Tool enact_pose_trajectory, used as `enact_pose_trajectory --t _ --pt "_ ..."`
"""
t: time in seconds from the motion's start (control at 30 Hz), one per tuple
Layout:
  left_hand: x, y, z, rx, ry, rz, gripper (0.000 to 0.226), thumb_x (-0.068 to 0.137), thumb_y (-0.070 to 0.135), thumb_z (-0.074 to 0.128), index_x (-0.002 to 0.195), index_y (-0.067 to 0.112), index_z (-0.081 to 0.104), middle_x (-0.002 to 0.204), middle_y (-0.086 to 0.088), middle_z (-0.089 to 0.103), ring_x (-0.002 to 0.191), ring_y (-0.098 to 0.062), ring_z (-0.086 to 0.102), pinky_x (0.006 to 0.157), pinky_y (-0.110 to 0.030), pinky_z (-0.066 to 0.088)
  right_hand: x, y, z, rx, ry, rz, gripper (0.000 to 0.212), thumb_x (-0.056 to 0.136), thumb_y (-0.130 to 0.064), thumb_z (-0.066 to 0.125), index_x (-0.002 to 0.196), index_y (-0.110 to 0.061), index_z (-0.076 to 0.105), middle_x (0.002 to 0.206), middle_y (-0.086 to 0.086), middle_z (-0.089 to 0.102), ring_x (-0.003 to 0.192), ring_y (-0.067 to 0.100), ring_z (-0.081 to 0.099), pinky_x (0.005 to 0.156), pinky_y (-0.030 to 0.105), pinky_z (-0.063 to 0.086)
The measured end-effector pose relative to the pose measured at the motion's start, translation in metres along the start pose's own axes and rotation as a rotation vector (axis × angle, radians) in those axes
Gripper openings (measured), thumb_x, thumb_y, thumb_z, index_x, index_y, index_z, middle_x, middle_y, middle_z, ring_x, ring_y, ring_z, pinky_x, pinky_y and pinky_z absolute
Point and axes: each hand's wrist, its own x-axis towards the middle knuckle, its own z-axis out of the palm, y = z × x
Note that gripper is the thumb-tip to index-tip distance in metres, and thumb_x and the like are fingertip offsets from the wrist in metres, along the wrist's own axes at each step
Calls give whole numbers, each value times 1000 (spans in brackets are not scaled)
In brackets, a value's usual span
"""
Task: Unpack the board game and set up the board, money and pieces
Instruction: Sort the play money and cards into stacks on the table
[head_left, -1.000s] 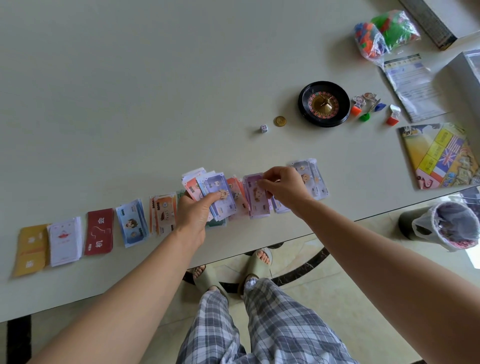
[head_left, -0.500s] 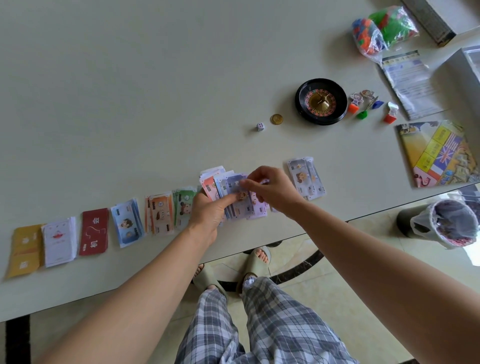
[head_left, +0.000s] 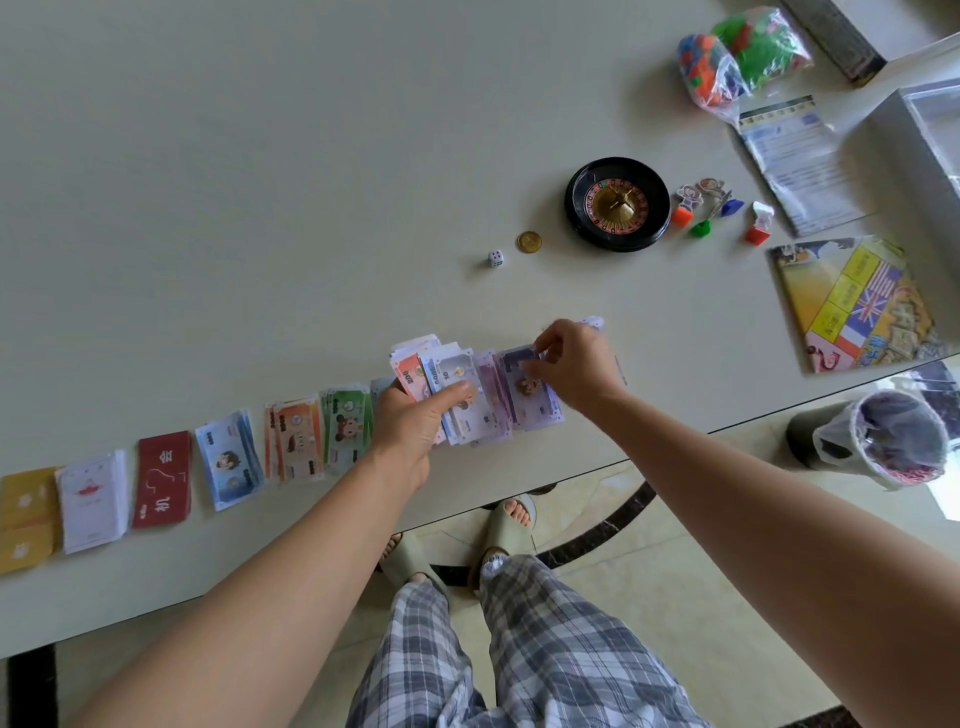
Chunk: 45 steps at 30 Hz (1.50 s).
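L hand (head_left: 410, 421) grips fanned play money (head_left: 457, 374), thumb on top, by the tabletop's (head_left: 260, 182) near edge; R hand (head_left: 576, 364) just beside, pinching purple note (head_left: 524, 389) at fan's right end.

The pale table (head_left: 260, 156) bears cards (head_left: 162, 478), banknotes (head_left: 228, 460), die (head_left: 495, 258), coin (head_left: 529, 241), roulette wheel (head_left: 617, 203), folded board (head_left: 852, 304).

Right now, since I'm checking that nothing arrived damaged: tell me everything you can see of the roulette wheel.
The roulette wheel is a round dish with a thick, glossy black rim that looks like plastic. Inside runs a ring of red and black numbered pockets around a gold centre cone with a small spindle. It lies flat on the pale table, right of the gold coin and left of the pawns, apart from both. Only the table touches it. No damage shows.
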Motion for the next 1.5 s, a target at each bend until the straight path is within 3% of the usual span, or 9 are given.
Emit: enact_pose_trajectory --t 0.1,0.2,0.43,0.73,0.9,1.07,1.17,1.27,1.5 --pt "0 0 6 31 2 2 23 74 5 79 95 11 71 82 -4 73 68 -17 71 65 -34 59 -6 -4 2 47 86 -40 31 81 -27 73 104 -13 56 77 -1 59 71 15 54 59 26 40" --pt "0 1 16 36 -3 14 22 73 8 81 92 14 71 85 -4 74 71 -17 71 57 -29 56 -10 -16 -4 319 -115 -92 27 84 -41 69 93 -16 63 79 -5 64 68 7 58 62 22 46" --pt "-9 8 45 -47 -78 0 11 82 6 72 84 16 69 73 2 73 62 -12 70 53 -26 56 -9 -9 -28 434 -310 -48 16 88 -24 68 79 -11 65 63 -2 59 47 1 47 48 17 37" --pt "-8 14 76 -15 -77 -16 16 79 -1 71 87 13 69 71 0 71 55 -11 68 45 -20 49 11 41 -67 341 -153 153 23 90 -20 63 86 3 66 68 4 58 61 15 47 55 27 36" --pt "-7 15 86 -25 -101 -52 17 79 -4 69 92 7 69 73 -5 71 55 -15 68 45 -23 51 18 52 -53 16 3 83 10 85 -19 66 90 -12 61 85 5 62 72 18 53 50 21 35" --pt "-2 14 87 0 -107 -32 20 78 -3 71 96 5 69 81 -8 71 60 -17 70 53 -27 55 14 46 -53 34 95 51 31 86 -26 68 108 -14 49 77 -2 54 72 18 52 59 30 41" --pt "-1 13 85 34 -120 -8 17 80 1 71 93 11 70 83 -6 72 69 -17 70 56 -28 56 8 24 -60 357 -82 5 31 89 -40 63 101 -12 60 78 -4 58 65 10 53 55 24 46" --pt "-3 13 82 42 -142 20 16 82 3 70 92 15 70 87 -5 74 78 -20 71 66 -32 57 5 9 -59 464 -333 14 20 85 -33 70 81 -14 63 72 -3 58 60 6 49 53 18 40" --pt "-11 19 50 -43 -205 -9 15 86 2 63 87 17 67 82 -3 72 80 -21 67 72 -35 55 -1 -9 -42 527 -317 20 17 87 -22 70 82 -5 69 66 1 59 52 3 44 49 15 36"
